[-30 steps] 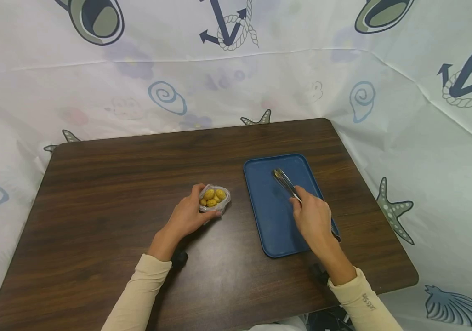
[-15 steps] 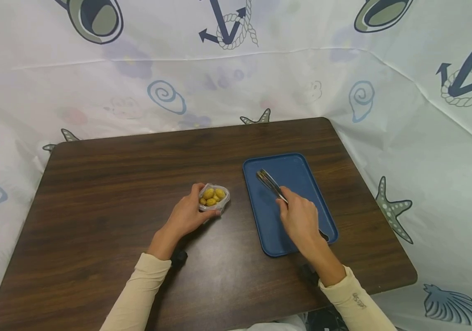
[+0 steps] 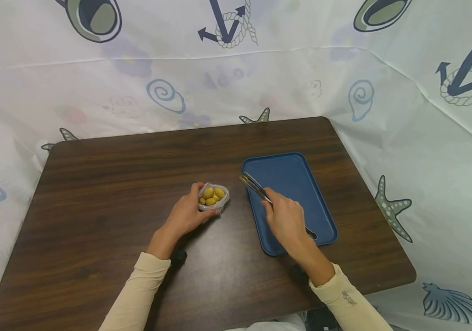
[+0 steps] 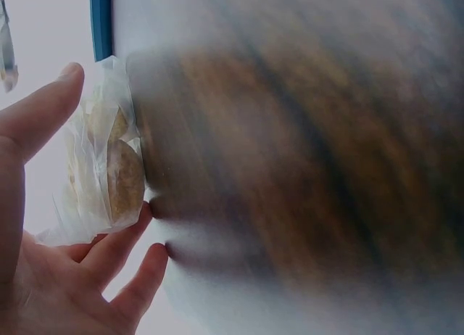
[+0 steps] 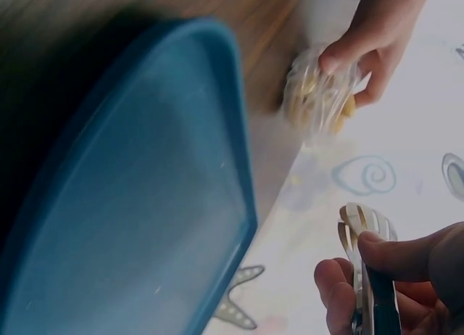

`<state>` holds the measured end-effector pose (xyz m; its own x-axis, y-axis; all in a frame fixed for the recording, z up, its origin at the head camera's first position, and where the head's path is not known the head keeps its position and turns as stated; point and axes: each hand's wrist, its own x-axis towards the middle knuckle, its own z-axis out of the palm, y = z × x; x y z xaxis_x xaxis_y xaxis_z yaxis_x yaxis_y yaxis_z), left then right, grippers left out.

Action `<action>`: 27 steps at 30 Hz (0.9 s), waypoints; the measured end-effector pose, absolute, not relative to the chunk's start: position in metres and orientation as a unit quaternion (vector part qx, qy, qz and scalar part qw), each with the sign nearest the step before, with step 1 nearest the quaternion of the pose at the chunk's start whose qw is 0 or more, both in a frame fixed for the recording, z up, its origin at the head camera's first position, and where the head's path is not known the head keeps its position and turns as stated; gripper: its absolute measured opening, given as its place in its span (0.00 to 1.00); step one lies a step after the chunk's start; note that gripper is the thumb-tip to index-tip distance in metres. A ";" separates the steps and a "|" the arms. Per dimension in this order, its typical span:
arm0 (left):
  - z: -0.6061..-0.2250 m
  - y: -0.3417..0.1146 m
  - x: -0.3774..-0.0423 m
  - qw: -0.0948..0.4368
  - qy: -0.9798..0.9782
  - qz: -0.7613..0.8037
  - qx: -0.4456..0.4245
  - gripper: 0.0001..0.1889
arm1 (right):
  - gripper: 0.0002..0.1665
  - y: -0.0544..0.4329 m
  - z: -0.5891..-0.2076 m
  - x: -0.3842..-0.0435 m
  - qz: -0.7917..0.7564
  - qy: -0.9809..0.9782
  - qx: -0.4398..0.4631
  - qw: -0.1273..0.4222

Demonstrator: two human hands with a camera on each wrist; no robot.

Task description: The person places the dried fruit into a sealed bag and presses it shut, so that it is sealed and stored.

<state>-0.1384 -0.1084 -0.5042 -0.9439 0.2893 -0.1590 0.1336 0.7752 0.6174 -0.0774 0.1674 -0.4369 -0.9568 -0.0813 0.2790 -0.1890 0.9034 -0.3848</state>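
Observation:
A clear plastic bag (image 3: 225, 201), its mouth spread wide, stands on the table with several small yellow oval pieces (image 3: 208, 193) inside. My left hand (image 3: 183, 214) holds it from the left, thumb on the near side and fingers around the far side; in the left wrist view the fingertips touch the tabletop beside the bag (image 4: 94, 179). In my right hand (image 3: 286, 219) are metal tongs (image 3: 255, 186), gripped above the tray and pointing up-left toward the bag. The right wrist view shows the slotted, fork-like tips (image 5: 368, 219) close together with nothing between them.
The blue rectangular tray (image 3: 289, 172) lies on the right part of the dark wooden table (image 3: 116, 193), its raised rim a short way from the bag. A white printed sheet (image 3: 293, 82) hangs behind and beside the table.
The right hand has moved left across the tray with the tongs, bringing their tips past the tray's left rim, nearer the bag. My left hand and the bag have stayed in place.

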 end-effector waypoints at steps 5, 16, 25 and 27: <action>-0.504 -0.110 -0.138 0.128 0.934 0.315 0.108 0.52 | 0.14 0.152 -0.434 -0.077 0.207 -0.965 0.094 0.127; -0.505 -0.110 -0.138 0.128 0.934 0.316 0.106 0.52 | 0.15 0.133 -0.432 -0.078 0.195 -0.965 0.123 0.123; -0.506 -0.110 -0.139 0.121 0.936 0.313 0.110 0.51 | 0.16 0.121 -0.437 -0.077 0.178 -0.967 0.145 0.107; -0.506 -0.110 -0.139 0.118 0.936 0.312 0.111 0.52 | 0.16 0.120 -0.439 -0.077 0.177 -0.967 0.149 0.103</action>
